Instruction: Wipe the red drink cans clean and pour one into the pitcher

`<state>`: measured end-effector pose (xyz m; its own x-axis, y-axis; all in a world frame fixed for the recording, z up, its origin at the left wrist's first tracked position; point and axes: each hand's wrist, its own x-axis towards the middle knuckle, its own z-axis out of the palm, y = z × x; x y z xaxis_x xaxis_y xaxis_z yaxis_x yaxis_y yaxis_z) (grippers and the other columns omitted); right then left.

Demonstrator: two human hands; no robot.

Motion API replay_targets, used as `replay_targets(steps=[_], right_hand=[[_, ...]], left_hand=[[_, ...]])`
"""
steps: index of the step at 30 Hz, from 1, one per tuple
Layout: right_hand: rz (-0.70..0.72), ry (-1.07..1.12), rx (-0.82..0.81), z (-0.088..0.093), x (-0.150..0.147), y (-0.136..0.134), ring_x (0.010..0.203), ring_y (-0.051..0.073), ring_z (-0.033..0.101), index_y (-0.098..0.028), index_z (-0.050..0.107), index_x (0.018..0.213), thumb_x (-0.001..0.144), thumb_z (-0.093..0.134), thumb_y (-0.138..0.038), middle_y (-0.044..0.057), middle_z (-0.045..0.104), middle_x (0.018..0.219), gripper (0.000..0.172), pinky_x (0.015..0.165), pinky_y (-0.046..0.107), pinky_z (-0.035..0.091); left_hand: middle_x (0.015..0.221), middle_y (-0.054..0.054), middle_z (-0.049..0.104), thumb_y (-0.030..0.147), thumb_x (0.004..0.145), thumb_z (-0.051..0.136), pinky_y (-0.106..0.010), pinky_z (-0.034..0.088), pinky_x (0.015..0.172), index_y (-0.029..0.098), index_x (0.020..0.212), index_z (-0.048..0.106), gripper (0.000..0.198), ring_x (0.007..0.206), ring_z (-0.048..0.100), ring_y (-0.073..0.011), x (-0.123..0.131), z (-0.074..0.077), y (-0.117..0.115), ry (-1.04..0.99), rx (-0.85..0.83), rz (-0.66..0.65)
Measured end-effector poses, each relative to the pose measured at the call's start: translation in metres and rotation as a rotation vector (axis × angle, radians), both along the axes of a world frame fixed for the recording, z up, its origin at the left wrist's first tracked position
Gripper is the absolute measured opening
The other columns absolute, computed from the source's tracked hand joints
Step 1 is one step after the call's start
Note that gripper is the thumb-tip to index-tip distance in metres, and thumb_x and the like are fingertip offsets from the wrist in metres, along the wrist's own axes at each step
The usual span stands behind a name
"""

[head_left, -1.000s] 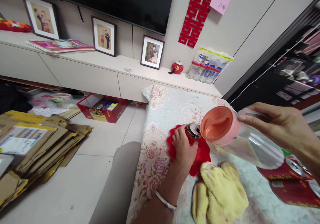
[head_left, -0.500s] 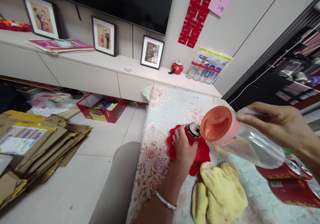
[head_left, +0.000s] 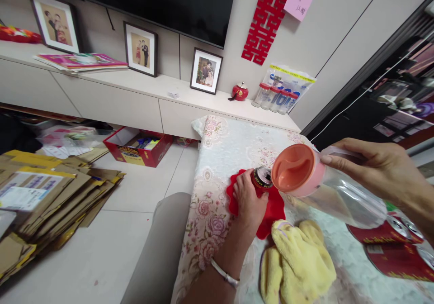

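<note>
Right hand (head_left: 381,163) grips the jug (head_left: 349,202) by its handle (head_left: 341,153), long axis tilted, lid (head_left: 293,167) toward the can (head_left: 263,177), which the left hand (head_left: 249,200) clasps; lid-to-can contact unclear

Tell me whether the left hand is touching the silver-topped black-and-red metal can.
Touching. The head view shows the left hand wrapped around the can, below its silver top.

Pretty bright, soft indoor light overall, with just a faint shadow under the pink note (head_left: 300,0) near the top and some white glare streaks along the clear pitcher (head_left: 356,203) at right. The wide lens stretches stuff toward the edges, and the dark shelving (head_left: 400,89) upper right goes murky and kinda smeary.
</note>
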<state>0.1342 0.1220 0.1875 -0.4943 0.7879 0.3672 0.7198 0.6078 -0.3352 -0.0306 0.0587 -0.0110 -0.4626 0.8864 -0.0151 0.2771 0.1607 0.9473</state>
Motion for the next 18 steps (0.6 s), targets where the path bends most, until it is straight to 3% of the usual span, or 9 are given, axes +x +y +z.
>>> replay_targets(steps=[18], right_hand=[[0.031, -0.015, 0.019, 0.0022, -0.0017, -0.0011, 0.061, 0.029, 0.068, -0.034, 0.075, 0.079, 0.079, 0.072, -0.072, 0.002, 0.076, 0.070, 0.038, 0.053, 0.042, 0.050]], left_hand=[[0.137, -0.008, 0.064, 0.007, 0.070, 0.083, -0.051, 0.048, 0.111, 0.027, 0.133, 0.055, 0.072, 0.132, 0.059, -0.0338, -0.0005, 0.0005, 0.0007, 0.010, -0.001, 0.014]])
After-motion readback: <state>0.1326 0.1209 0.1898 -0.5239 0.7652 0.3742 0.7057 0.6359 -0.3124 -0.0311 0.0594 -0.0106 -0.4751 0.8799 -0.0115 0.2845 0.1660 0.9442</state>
